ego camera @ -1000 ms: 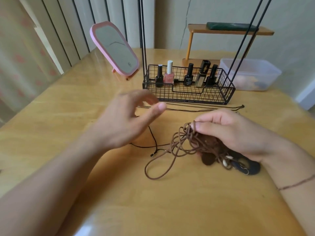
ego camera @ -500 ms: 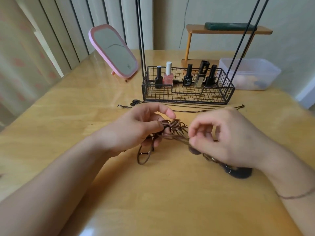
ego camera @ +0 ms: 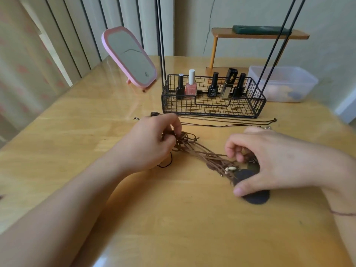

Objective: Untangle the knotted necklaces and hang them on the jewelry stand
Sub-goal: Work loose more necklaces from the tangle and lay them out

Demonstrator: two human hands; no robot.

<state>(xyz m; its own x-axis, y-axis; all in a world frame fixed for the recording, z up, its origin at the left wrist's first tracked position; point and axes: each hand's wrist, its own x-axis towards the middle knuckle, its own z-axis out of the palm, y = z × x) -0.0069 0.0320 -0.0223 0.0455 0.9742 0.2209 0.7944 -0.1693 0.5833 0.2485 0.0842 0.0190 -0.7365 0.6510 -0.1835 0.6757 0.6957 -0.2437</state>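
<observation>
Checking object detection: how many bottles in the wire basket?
5, in a row in the wire basket: black, pink with white cap, black, gold-and-black, black. None seem hidden.

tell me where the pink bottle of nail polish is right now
In the head view, the pink nail polish bottle stands in the black wire basket left of centre, second from its left end, between two black bottles.

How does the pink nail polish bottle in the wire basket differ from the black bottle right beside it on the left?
The pink nail polish bottle has a see-through body showing pink polish and a white cap; the black bottle is dark all over, with only a small pale top on its black cap. The pink one looks wider and stands a little taller. Both stand upright, side by side, in the black wire basket.
</observation>
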